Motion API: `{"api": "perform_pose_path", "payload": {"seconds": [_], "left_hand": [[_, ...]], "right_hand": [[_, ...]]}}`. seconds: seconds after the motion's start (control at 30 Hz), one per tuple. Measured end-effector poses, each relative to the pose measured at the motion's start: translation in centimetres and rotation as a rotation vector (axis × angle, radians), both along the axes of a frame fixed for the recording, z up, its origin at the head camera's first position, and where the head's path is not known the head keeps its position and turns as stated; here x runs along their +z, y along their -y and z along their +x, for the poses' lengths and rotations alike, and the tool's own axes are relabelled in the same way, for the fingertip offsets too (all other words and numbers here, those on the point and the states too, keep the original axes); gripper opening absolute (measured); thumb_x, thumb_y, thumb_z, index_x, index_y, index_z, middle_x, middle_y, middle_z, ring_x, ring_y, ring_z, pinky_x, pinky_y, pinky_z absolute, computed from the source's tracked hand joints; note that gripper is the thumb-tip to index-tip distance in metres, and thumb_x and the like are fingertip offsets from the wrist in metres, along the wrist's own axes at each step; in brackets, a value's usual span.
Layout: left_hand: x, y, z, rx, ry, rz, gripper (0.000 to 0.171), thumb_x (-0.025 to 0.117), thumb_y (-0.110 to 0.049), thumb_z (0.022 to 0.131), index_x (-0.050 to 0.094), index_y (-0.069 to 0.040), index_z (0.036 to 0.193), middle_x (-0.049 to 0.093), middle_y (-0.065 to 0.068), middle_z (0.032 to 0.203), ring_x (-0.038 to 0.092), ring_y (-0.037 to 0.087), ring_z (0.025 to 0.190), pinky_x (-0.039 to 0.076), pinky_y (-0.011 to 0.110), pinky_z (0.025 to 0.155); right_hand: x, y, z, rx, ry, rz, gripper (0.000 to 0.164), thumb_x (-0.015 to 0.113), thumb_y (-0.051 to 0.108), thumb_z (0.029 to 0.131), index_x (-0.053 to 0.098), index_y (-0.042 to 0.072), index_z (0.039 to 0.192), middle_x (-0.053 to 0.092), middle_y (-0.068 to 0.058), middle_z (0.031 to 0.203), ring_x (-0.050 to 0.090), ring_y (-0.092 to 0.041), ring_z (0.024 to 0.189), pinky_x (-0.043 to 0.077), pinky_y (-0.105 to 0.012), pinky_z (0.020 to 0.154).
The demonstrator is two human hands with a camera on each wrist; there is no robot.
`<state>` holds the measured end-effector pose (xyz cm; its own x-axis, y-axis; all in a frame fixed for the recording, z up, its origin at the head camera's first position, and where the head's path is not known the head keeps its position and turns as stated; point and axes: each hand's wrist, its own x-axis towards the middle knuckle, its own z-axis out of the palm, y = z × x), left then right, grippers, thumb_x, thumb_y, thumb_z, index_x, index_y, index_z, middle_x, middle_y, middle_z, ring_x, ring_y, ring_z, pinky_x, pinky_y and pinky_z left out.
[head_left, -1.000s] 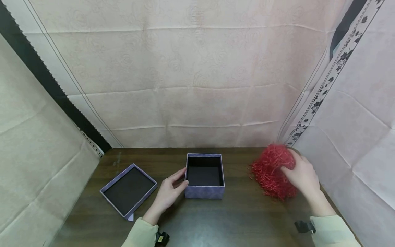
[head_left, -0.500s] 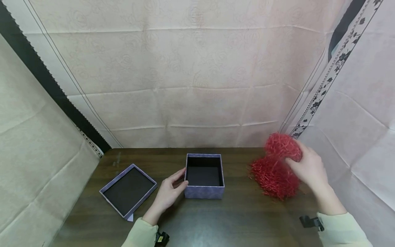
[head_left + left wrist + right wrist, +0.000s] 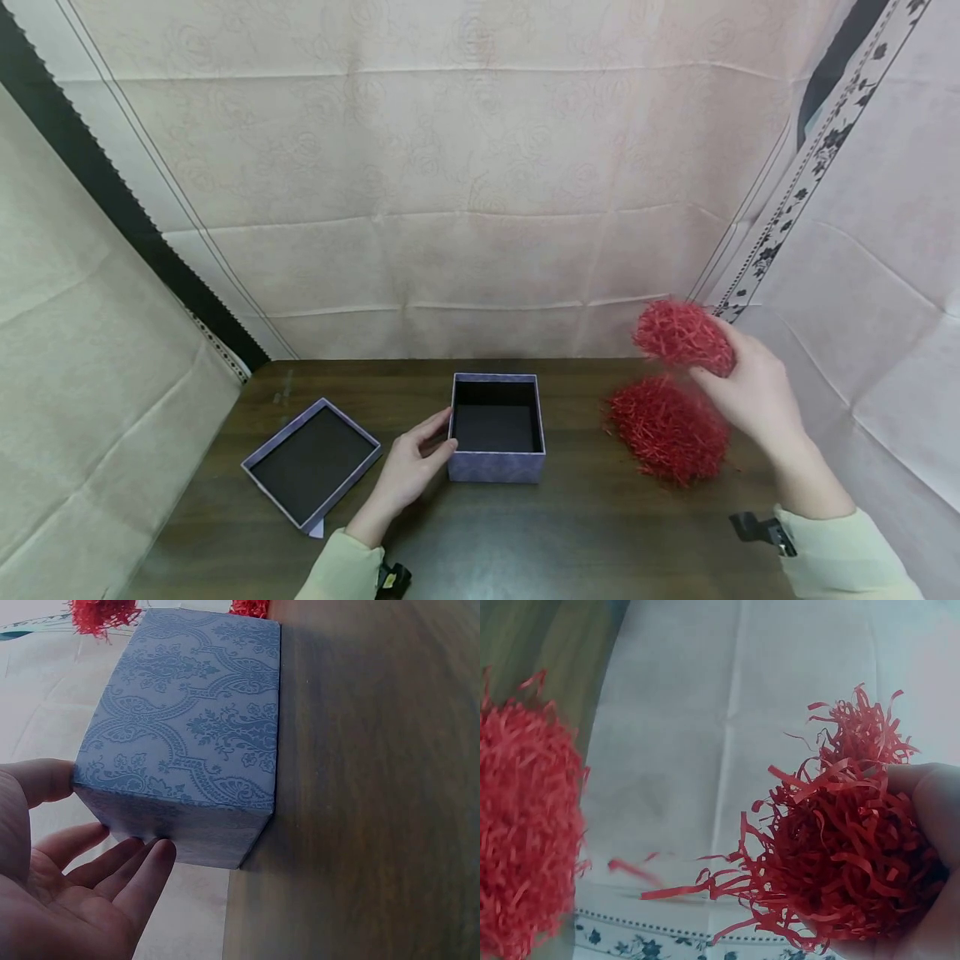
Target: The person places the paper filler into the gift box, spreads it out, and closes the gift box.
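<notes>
My right hand (image 3: pixel 753 387) grips a clump of red shredded paper (image 3: pixel 678 333), held up over a larger red pile (image 3: pixel 670 429) on the table. Loose strands trail from the clump (image 3: pixel 847 862) in the right wrist view. At the middle of the table stands an open-topped purple-blue box (image 3: pixel 497 467) with a black inside. My left hand (image 3: pixel 411 471) rests against its left side, thumb by the near corner. In the left wrist view, the box wall (image 3: pixel 180 712) shows a damask pattern, and the fingertips (image 3: pixel 163 851) touch the adjoining side.
Left of the box lies its matching lid (image 3: pixel 311 462), turned at an angle with the black inside facing up. The dark wooden table (image 3: pixel 570 533) is enclosed by pale cloth (image 3: pixel 480 208) behind and at both sides.
My right hand has lifted a clump of shredded paper up from the pile, and a gap now shows between them. The left hand and box have stayed in place.
</notes>
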<state>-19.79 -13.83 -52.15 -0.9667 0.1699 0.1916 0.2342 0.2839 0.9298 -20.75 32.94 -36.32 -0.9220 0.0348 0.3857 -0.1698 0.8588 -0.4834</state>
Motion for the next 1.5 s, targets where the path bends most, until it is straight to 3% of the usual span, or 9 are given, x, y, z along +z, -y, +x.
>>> {"api": "perform_pose_path", "payload": {"seconds": [0.43,0.67,0.97,1.1,1.5], "left_hand": [[-0.3,-0.1,-0.1,-0.010,-0.006,0.016,0.055,0.074,-0.009,0.102,0.057,-0.002,0.154,0.054,0.017,0.157,0.058,0.036,0.139,0.053,0.045,0.107],[-0.3,0.0,0.0,-0.006,-0.002,0.011,0.056,0.075,-0.010,0.102,0.057,-0.003,0.154,0.054,0.017,0.158,0.058,0.035,0.139,0.053,0.047,0.108],[-0.4,0.0,-0.1,0.001,-0.002,0.009,0.056,0.075,-0.012,0.102,0.058,-0.004,0.154,0.055,0.016,0.157,0.060,0.034,0.137,0.053,0.046,0.108],[-0.4,0.0,-0.2,0.002,0.002,0.010,0.056,0.075,-0.012,0.102,0.057,-0.005,0.154,0.055,0.015,0.158,0.060,0.034,0.137,0.053,0.045,0.107],[-0.2,0.0,-0.1,-0.003,-0.001,0.014,0.056,0.074,-0.011,0.102,0.056,-0.002,0.154,0.054,0.017,0.158,0.060,0.035,0.137,0.053,0.044,0.108]], "right_hand": [[-0.7,4.0,0.8,0.104,0.003,-0.076,0.084,0.082,0.011,0.090,0.044,0.012,0.164,0.055,-0.033,0.148,0.053,-0.056,0.131,0.041,-0.081,0.101],[-1.2,6.2,0.9,0.141,0.049,-0.141,0.081,0.080,0.015,0.093,0.043,0.016,0.165,0.053,-0.026,0.155,0.051,-0.053,0.138,0.042,-0.079,0.104],[-2.3,9.1,0.4,0.188,0.073,-0.240,0.077,0.079,0.016,0.095,0.045,0.018,0.164,0.056,-0.020,0.155,0.057,-0.047,0.135,0.047,-0.073,0.106],[-2.7,10.5,0.1,0.204,0.114,-0.314,0.076,0.078,0.019,0.097,0.044,0.023,0.165,0.058,-0.017,0.153,0.061,-0.043,0.132,0.052,-0.069,0.104],[-3.0,15.0,-0.2,0.259,0.124,-0.471,0.072,0.080,0.018,0.097,0.049,0.029,0.161,0.064,-0.012,0.146,0.067,-0.037,0.125,0.059,-0.060,0.098]]}}
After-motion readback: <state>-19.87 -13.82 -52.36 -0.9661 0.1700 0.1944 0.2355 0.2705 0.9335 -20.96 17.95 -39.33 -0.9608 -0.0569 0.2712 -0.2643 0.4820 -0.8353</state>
